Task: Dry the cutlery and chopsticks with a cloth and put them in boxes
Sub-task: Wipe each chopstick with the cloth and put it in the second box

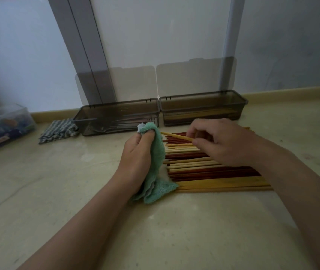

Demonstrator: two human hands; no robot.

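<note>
Pinching a pale chopstick [176,136] above the far edge of the chopstick pile [213,172], the right hand [221,141] hovers over the pile's middle. Its fingers [191,131] are curled and closed on the stick with the thumb. The stick runs out from between thumb and forefinger toward the pile's left end. Its free tip lies just beside the green cloth [157,152]; whether tip and cloth touch cannot be told.

The left hand [137,158] sits at the pile's left end with its fingers [145,135] clamped round the bunched cloth. Cloth sticks out above the fist, and a loose flap below rests on the nearest pale sticks of the pile.

The pile lies flat on the table [174,230], dark red and pale sticks side by side, all running left to right.

Beyond the pile stand two smoky, see-through boxes, touching end to end, lids raised against the wall. The chopstick box [202,108], straight behind the pile, holds pale sticks. The cutlery box [116,117], behind and left of the pile, shows faint handles inside.

Farther left of the pile lie a checked cloth [57,131] and a clear plastic container [3,125].
</note>
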